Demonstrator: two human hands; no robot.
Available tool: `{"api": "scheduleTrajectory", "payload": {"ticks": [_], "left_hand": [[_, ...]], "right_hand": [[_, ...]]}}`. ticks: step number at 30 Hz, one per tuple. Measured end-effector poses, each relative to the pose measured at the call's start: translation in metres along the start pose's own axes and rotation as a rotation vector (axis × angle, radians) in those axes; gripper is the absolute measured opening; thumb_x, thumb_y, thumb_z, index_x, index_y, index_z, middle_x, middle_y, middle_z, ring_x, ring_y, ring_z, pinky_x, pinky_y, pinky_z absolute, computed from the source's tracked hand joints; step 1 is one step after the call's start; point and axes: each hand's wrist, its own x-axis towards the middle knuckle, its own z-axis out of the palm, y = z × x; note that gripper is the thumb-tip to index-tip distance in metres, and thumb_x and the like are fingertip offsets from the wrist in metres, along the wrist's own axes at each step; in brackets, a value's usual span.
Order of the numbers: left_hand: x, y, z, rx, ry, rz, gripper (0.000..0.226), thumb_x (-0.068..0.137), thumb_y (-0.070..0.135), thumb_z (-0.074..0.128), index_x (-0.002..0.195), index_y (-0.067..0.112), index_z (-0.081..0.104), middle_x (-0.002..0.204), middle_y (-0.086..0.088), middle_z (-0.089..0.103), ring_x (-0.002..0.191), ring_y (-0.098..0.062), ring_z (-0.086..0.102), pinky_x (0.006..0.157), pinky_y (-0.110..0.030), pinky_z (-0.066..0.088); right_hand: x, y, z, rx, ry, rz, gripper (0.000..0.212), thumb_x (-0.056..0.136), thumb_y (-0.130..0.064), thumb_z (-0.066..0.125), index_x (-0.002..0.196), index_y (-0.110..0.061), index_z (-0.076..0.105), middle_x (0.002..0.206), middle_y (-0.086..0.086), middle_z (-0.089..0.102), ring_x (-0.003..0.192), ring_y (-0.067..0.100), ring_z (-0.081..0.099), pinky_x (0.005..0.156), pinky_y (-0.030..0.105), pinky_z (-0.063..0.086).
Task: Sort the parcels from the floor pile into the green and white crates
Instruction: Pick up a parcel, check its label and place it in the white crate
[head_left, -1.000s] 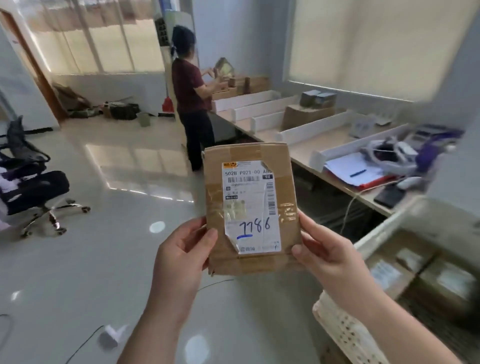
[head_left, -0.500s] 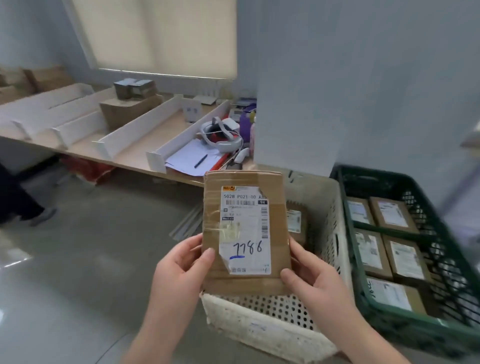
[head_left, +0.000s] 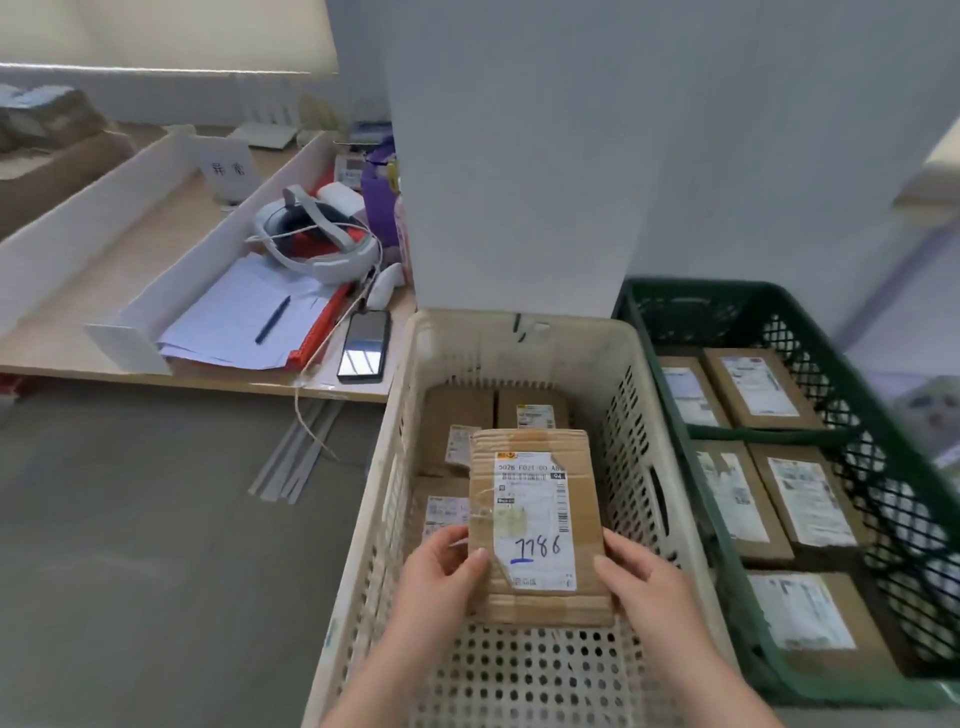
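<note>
fingers (head_left: 475, 558) of both hands are grasping one flat cardboard parcel (head_left: 582, 499) by its near corners. left hand (head_left: 441, 577): thumb pressed on the face at the lower-left edge, other fingers curled behind. right hand (head_left: 644, 582): thumb on the lower-right edge, the rest hidden under the parcel.

parcel is face up toward me, inside the outline of the white crate (head_left: 519, 332), above its perforated bottom. can't tell if it touches anything below. its shipping label (head_left: 535, 525) has "1786" handwritten in blue, underlined.

white crate contents: two boxes (head_left: 460, 413) side by side at the far wall, two labelled ones (head_left: 441, 509) at the left, partly covered by the held parcel. near half of the bottom is bare.

green crate (head_left: 727, 291) sits just right of the white one, walls side by side. it holds brown labelled boxes (head_left: 761, 387) in two columns, labels up.

far left: surface (head_left: 130, 270) with white dividers, a white headset (head_left: 317, 244), papers (head_left: 228, 322) with a pen (head_left: 272, 319) on top, and a dark phone (head_left: 363, 345) near the edge. grey floor (head_left: 156, 519) below.
</note>
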Motion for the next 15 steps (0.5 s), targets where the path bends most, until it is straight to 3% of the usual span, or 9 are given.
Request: {"api": "scheduleTrajectory", "payload": {"ticks": [4,9,12,15], "left_hand": [[0.075,-0.041,0.036,0.077,-0.016,-0.090,0.027,0.091,0.011,0.059,0.116,0.018,0.060,0.099,0.007,0.072,0.088,-0.005,0.069,0.070,-0.019,0.055],[0.125,-0.090,0.059,0.147,-0.012,-0.175,0.033,0.092,0.016,0.057,0.125,0.017,0.055,0.110,0.006,0.068,0.097,-0.009,0.066,0.083,-0.032,0.057],[0.144,-0.115,0.062,0.195,0.004,-0.202,0.035,0.092,0.018,0.058,0.127,0.016,0.055,0.111,0.005,0.067,0.099,-0.011,0.066,0.084,-0.036,0.056],[0.155,-0.136,0.059,0.378,0.038,-0.176,0.031,0.092,0.022,0.058,0.122,0.017,0.059,0.110,0.005,0.067,0.099,-0.011,0.063,0.086,-0.037,0.054]], "right_hand": [[0.072,0.033,0.008,-0.082,0.100,0.096,0.049,0.092,-0.015,0.057,0.139,-0.012,0.044,0.139,0.003,0.052,0.124,0.019,0.051,0.105,0.043,0.043],[0.133,0.077,0.016,-0.081,0.175,0.242,0.046,0.091,-0.009,0.056,0.136,-0.009,0.047,0.134,0.007,0.055,0.118,0.021,0.056,0.100,0.043,0.047],[0.155,0.100,0.022,-0.067,0.194,0.283,0.039,0.091,-0.007,0.054,0.130,-0.007,0.053,0.128,0.008,0.059,0.106,0.017,0.061,0.091,0.036,0.051],[0.167,0.119,0.031,-0.072,0.177,0.363,0.039,0.090,-0.009,0.053,0.129,-0.009,0.056,0.126,0.008,0.061,0.110,0.022,0.060,0.097,0.041,0.049]]}}
